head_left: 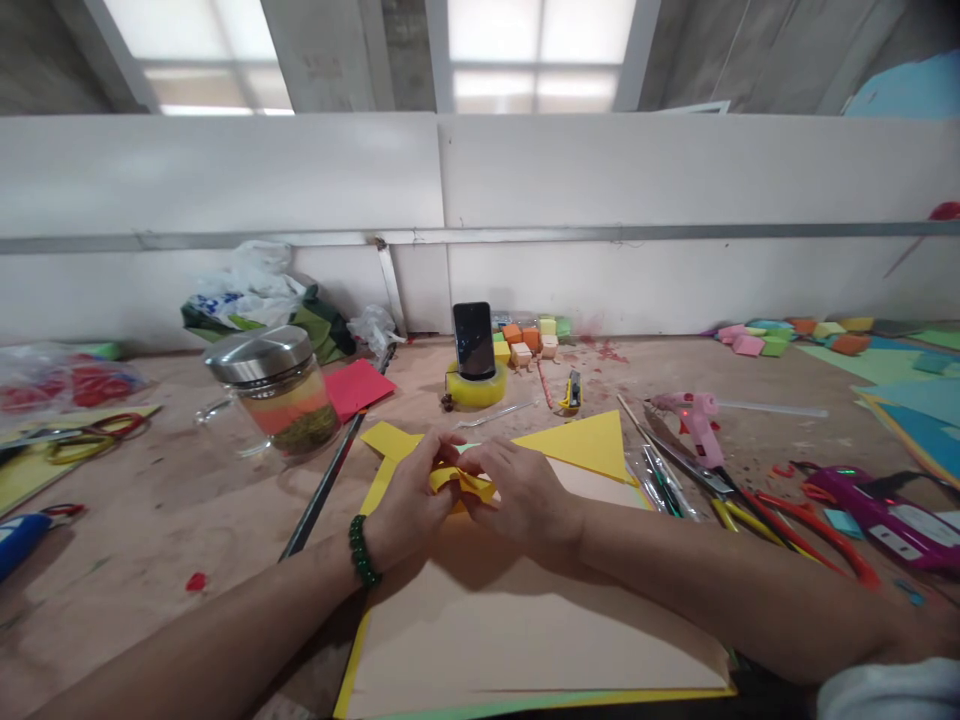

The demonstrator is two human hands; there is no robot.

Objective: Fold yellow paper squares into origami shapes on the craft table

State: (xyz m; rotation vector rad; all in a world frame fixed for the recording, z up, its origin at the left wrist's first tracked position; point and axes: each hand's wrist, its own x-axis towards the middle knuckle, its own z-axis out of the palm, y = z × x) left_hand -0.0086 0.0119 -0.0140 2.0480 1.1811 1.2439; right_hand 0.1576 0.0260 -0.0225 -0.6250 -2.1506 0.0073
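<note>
Between my two hands is a small piece of folded yellow paper [463, 482], held above a stack of coloured paper sheets [540, 630]. My left hand [420, 490], with a green bead bracelet [363, 552] at the wrist, is closed on the paper's left side. My right hand [521, 495] pinches its right side; the fingertips of both hands nearly meet and partly hide the folds. Flat yellow paper pieces lie beyond the hands, one yellow sheet [581, 445] to the right and a yellow strip [386, 440] to the left.
A phone [474, 340] leans on a tape roll [480, 388]. Paper cubes [523, 350] sit behind it. To the left stands a glass jar mug [274, 390]. On the right lie a pink glue gun [697, 425], scissors [750, 510], a purple power strip [892, 515] and a yellow cutter [572, 390].
</note>
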